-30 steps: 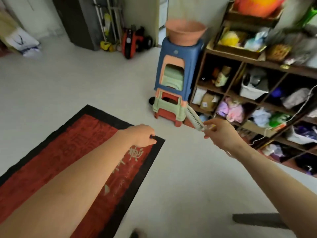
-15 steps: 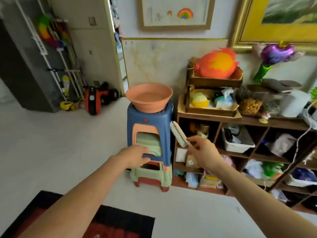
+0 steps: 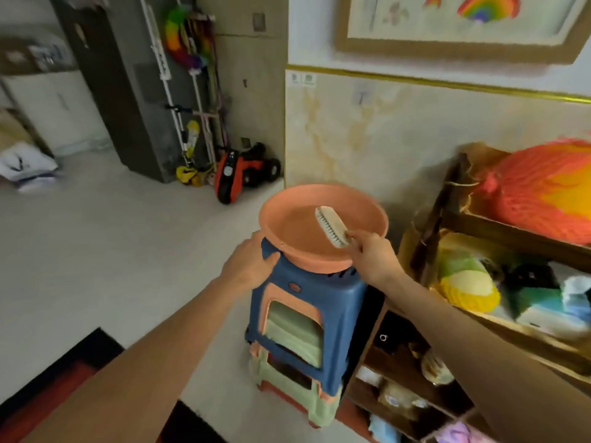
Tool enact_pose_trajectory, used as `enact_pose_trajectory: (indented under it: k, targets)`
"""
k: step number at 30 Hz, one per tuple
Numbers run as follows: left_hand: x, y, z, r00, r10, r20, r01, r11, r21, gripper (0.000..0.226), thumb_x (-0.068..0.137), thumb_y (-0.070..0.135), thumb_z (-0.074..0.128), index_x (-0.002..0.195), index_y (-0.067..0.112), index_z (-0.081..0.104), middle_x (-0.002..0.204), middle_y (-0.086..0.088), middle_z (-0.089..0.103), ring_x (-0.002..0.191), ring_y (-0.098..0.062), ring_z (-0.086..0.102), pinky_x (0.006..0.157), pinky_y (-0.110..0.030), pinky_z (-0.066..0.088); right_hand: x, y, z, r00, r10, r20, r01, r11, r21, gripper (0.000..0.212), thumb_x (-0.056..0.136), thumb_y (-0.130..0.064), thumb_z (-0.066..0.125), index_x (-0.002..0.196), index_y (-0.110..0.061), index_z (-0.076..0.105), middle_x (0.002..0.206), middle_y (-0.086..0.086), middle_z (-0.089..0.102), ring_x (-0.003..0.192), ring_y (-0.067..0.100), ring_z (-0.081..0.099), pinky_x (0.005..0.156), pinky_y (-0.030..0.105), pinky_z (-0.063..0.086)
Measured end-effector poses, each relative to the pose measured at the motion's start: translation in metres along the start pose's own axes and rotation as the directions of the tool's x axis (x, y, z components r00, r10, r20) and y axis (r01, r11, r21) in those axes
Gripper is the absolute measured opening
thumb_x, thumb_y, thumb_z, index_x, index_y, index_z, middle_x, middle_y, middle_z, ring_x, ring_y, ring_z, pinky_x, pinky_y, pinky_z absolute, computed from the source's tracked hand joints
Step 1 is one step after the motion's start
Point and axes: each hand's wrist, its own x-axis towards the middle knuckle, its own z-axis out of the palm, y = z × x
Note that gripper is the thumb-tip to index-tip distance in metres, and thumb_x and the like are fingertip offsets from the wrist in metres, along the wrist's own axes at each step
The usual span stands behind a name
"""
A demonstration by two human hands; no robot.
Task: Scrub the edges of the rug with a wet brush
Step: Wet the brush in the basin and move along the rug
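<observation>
My right hand grips the handle of a white scrub brush, whose bristled head hangs over the inside of an orange basin. The basin stands on a stack of plastic stools, blue on top. My left hand rests on the top stool's left corner, just under the basin's rim, with the thumb along the edge. The red rug with a black border shows only as a corner at the bottom left, partly hidden behind my left forearm.
A wooden shelf unit crammed with toys and cloths stands right beside the stools. Mops, a duster and a red toy car lean by the dark cabinet at the back. Pale open floor lies to the left.
I have come closer to the stools and the view has risen off the rug. My right hand brought the brush up over the basin. My left hand moved onto the top stool's corner.
</observation>
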Motion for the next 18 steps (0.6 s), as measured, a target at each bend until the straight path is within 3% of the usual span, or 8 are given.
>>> enact_pose_trajectory:
  k: [3, 6, 8, 10, 13, 18]
  targets:
    - [0.038, 0.008, 0.016, 0.983, -0.185, 0.023, 0.186, 0.977, -0.107, 0.065, 0.100, 0.042, 0.049, 0.148, 0.005, 0.026, 0.144, -0.014, 0.048, 0.130, -0.030, 0.048, 0.093, -0.031, 0.040, 0.062, 0.008, 0.016, 0.977, -0.058, 0.205, 0.100, 0.974, -0.202, 0.041, 0.099, -0.006, 0.038, 0.139, -0.012, 0.049, 0.117, 0.017, 0.063, 0.103, 0.034, 0.062, 0.080, 0.037, 0.047]
    - [0.071, 0.010, 0.034, 0.969, -0.246, 0.030, 0.248, 0.954, -0.168, 0.051, 0.100, 0.042, 0.049, 0.141, 0.012, 0.043, 0.136, -0.008, 0.056, 0.122, -0.028, 0.054, 0.095, -0.029, 0.042, 0.106, 0.020, 0.036, 0.945, -0.044, 0.323, 0.147, 0.941, -0.304, 0.037, 0.097, -0.007, 0.041, 0.130, -0.011, 0.056, 0.114, 0.015, 0.065, 0.103, 0.031, 0.062, 0.081, 0.034, 0.047]
    - [0.086, 0.008, 0.044, 0.963, -0.270, 0.013, 0.268, 0.949, -0.165, 0.055, 0.093, 0.052, 0.048, 0.136, 0.017, 0.049, 0.124, -0.004, 0.064, 0.109, -0.025, 0.063, 0.097, -0.038, 0.049, 0.123, 0.030, 0.052, 0.929, -0.035, 0.370, 0.159, 0.937, -0.311, 0.035, 0.095, -0.007, 0.040, 0.125, -0.012, 0.058, 0.111, 0.013, 0.065, 0.102, 0.031, 0.063, 0.085, 0.036, 0.050]
    - [0.100, -0.005, 0.055, 0.944, -0.328, -0.017, 0.322, 0.935, -0.148, 0.067, 0.080, 0.059, 0.044, 0.127, 0.014, 0.054, 0.107, -0.004, 0.070, 0.093, -0.023, 0.068, 0.088, -0.041, 0.055, 0.132, 0.034, 0.061, 0.918, -0.033, 0.395, 0.170, 0.933, -0.316, 0.034, 0.094, -0.007, 0.037, 0.120, -0.011, 0.059, 0.105, 0.012, 0.065, 0.097, 0.031, 0.063, 0.082, 0.037, 0.050]
    - [0.106, -0.006, 0.059, 0.921, -0.387, -0.043, 0.376, 0.912, -0.161, 0.053, 0.084, 0.053, 0.052, 0.117, 0.012, 0.058, 0.094, -0.003, 0.071, 0.078, -0.020, 0.071, 0.079, -0.038, 0.058, 0.142, 0.037, 0.068, 0.908, -0.041, 0.416, 0.177, 0.939, -0.294, 0.029, 0.099, -0.019, 0.038, 0.115, -0.008, 0.061, 0.104, 0.016, 0.065, 0.095, 0.034, 0.063, 0.078, 0.038, 0.047]
    - [0.104, 0.002, 0.059, 0.901, -0.433, -0.037, 0.409, 0.873, -0.267, 0.040, 0.091, 0.036, 0.061, 0.123, 0.013, 0.053, 0.091, -0.003, 0.072, 0.067, -0.017, 0.072, 0.075, -0.040, 0.061, 0.144, 0.035, 0.069, 0.891, -0.070, 0.448, 0.228, 0.924, -0.308, 0.037, 0.097, -0.007, 0.032, 0.124, -0.008, 0.057, 0.113, 0.016, 0.063, 0.104, 0.034, 0.061, 0.085, 0.038, 0.047]
